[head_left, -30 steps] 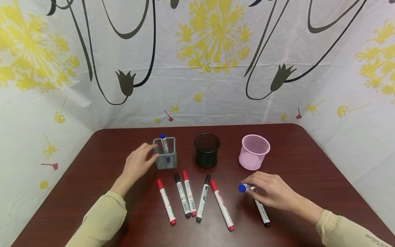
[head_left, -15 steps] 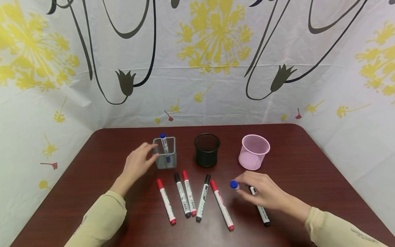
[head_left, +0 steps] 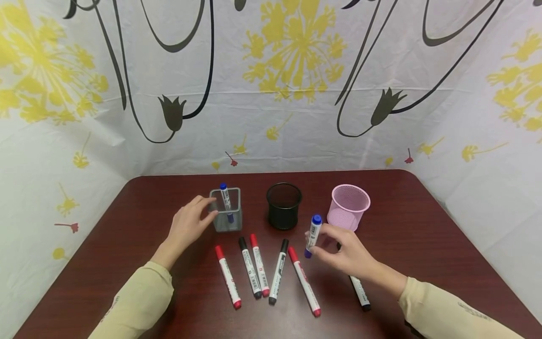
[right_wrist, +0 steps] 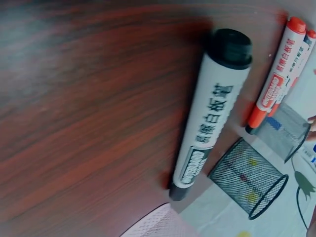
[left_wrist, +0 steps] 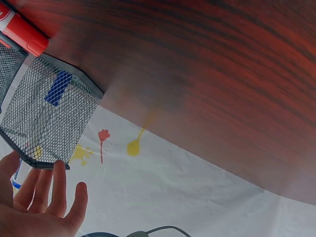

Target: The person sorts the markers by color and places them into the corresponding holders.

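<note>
My right hand (head_left: pixel 345 252) pinches a blue-capped whiteboard marker (head_left: pixel 314 235) between thumb and fingers, nearly upright with its cap up, in front of the pink mesh cup (head_left: pixel 347 202). Beneath this hand a black marker (head_left: pixel 360 293) lies partly hidden; it shows whole as a black marker (right_wrist: pixel 205 118) in the right wrist view. My left hand (head_left: pixel 190 223) touches the left side of a grey square mesh holder (head_left: pixel 228 225), its fingertips at the rim in the left wrist view. Another blue marker (head_left: pixel 226 197) leans inside that holder.
A black round mesh cup (head_left: pixel 283 214) stands between the grey holder and the pink cup. On the dark table (head_left: pixel 169 188) in front lie several red and black markers, among them a red marker (head_left: pixel 228 278) and a black marker (head_left: pixel 278 273). A patterned cloth (head_left: pixel 296 136) hangs behind.
My right hand has lifted the blue marker and moved left and away from me, turning it from pointing towards the camera to nearly upright. The left hand stays at the grey holder.
</note>
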Motion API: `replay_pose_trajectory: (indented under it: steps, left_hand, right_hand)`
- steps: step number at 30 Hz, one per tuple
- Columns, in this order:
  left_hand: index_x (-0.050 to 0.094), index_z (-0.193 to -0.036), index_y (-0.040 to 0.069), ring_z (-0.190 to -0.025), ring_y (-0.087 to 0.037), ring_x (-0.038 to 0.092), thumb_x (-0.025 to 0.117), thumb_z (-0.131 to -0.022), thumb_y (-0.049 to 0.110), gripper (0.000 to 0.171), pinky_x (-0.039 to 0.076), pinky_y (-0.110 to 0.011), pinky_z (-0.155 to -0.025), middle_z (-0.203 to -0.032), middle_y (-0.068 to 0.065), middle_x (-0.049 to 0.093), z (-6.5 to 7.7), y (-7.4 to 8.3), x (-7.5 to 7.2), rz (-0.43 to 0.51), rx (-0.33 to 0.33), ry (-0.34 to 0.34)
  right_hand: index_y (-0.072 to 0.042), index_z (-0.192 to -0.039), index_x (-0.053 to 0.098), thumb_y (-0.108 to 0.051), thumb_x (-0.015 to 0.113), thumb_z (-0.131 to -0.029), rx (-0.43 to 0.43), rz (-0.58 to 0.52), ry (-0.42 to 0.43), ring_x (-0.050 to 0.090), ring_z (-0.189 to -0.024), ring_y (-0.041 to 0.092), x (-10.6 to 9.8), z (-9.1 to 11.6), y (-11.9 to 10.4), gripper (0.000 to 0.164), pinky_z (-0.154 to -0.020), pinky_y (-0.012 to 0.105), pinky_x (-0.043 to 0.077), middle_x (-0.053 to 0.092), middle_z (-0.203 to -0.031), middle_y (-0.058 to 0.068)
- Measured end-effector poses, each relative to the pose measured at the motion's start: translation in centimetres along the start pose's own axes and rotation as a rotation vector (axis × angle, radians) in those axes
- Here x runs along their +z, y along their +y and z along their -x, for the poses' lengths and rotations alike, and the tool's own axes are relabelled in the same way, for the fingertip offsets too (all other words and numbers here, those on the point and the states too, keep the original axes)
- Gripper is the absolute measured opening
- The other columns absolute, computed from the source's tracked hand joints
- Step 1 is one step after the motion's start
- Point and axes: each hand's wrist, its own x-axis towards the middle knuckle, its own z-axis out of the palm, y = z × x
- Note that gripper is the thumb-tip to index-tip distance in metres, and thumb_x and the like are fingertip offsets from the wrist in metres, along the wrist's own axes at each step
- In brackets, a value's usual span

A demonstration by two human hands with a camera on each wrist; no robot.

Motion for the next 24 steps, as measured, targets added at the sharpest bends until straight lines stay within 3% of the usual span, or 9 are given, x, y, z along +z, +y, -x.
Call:
replay_pose_trajectory:
  steps: [17, 24]
  left_hand:
    - [0.060, -0.111, 0.005, -0.053, -0.013, 0.039, 0.069, -0.077, 0.022, 0.038, 0.036, -0.027, -0.047, -0.083, -0.006, 0.053, 0.1, 0.1, -0.1, 0.003, -0.001, 0.000]
    - [0.060, -0.111, 0.006, -0.053, -0.013, 0.039, 0.069, -0.077, 0.022, 0.038, 0.036, -0.026, -0.046, -0.083, -0.006, 0.053, 0.0, 0.1, 0.0, 0.004, -0.009, -0.004]
  right_hand:
    - [0.003, -0.095, 0.060, 0.010, 0.067, -0.068, 0.143, -0.053, 0.030, 0.057, -0.071, 0.016, 1.5, -2.1, -0.8, 0.028, -0.060, 0.033, 0.048, 0.063, -0.091, 0.013]
    - [0.001, -0.093, 0.061, 0.008, 0.066, -0.071, 0.209, -0.056, 0.052, 0.058, -0.068, 0.015, 1.7, -2.9, -1.0, 0.024, -0.060, 0.029, 0.047, 0.064, -0.088, 0.010]
